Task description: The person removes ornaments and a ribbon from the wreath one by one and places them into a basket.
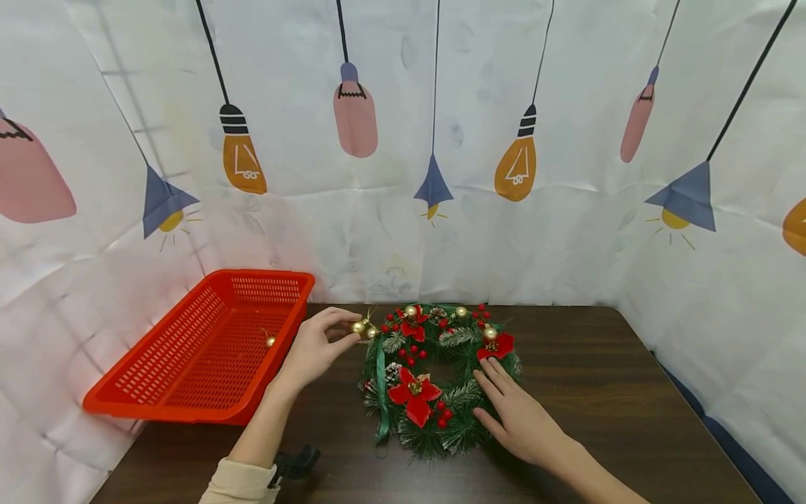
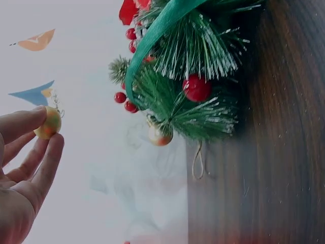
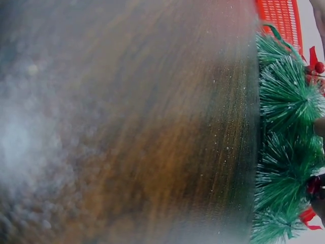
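A green Christmas wreath [image 1: 462,395] with red flowers, berries, pinecones and gold balls lies on the dark wooden table. At its left side, my left hand [image 1: 320,346] pinches a small gold Christmas ball [image 2: 49,123] between thumb and fingertips; a thin loop of string shows on the ball. Another gold ball [image 2: 160,134] hangs at the wreath's edge, near a green ribbon [image 1: 381,392]. My right hand [image 1: 519,413] rests on the wreath's right side with fingers extended, just below a red flower [image 1: 497,346]. Only bits of its fingers show in the right wrist view.
A red plastic basket [image 1: 173,411] stands on the left, beside my left forearm, with one gold ball [image 1: 270,341] inside. A black object [image 1: 296,462] shows by the left wrist. Behind the table [image 1: 573,371] hangs a white curtain [image 1: 390,231] printed with lamps.
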A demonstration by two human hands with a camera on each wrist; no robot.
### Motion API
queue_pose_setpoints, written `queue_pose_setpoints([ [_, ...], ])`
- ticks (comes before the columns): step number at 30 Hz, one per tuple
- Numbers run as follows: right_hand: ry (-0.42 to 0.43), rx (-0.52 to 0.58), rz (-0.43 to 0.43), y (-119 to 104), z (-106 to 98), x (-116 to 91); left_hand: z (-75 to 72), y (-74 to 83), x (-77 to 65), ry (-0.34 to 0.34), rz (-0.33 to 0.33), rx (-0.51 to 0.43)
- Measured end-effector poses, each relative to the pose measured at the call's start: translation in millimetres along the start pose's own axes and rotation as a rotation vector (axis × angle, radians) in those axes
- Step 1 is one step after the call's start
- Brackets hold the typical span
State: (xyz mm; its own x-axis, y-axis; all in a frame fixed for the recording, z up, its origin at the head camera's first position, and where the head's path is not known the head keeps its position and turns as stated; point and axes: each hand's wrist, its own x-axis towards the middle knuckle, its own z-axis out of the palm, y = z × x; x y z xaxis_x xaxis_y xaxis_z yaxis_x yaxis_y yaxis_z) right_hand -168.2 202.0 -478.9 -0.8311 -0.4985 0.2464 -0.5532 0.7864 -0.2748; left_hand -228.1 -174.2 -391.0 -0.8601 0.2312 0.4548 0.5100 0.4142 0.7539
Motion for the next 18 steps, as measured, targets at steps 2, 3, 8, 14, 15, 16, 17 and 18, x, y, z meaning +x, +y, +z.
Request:
queue_pose_setpoints([
  [2,-0.004,0.001,0.001,-0.1,0.2,-0.2,-3.4,-8.5,0.1,0.006,-0.007,0.003],
  [3,-0.005,0.001,0.001,-0.1,0.3,-0.2,-5.2,-12.8,0.2,0.011,-0.010,0.006],
  [8,0.001,-0.006,-0.005,-0.3,0.1,0.2,-17.6,-23.7,-0.3,0.032,-0.011,0.006],
  [14,0.013,-0.015,-0.012,0.2,-0.5,0.1,-31.4,-26.4,-4.0,0.060,-0.015,0.030],
  [15,0.015,-0.017,-0.014,0.3,-0.3,0.2,-33.3,-27.0,-4.8,0.065,-0.014,0.032],
  [16,0.015,-0.018,-0.014,0.4,0.0,0.1,-35.1,-27.8,-5.4,0.072,-0.009,0.039],
  [17,0.015,-0.018,-0.014,0.6,0.2,0.1,-37.0,-28.2,-5.9,0.078,-0.008,0.042],
  [18,0.015,-0.018,-0.013,0.7,0.3,0.0,-38.9,-28.2,-6.1,0.085,-0.005,0.044],
])
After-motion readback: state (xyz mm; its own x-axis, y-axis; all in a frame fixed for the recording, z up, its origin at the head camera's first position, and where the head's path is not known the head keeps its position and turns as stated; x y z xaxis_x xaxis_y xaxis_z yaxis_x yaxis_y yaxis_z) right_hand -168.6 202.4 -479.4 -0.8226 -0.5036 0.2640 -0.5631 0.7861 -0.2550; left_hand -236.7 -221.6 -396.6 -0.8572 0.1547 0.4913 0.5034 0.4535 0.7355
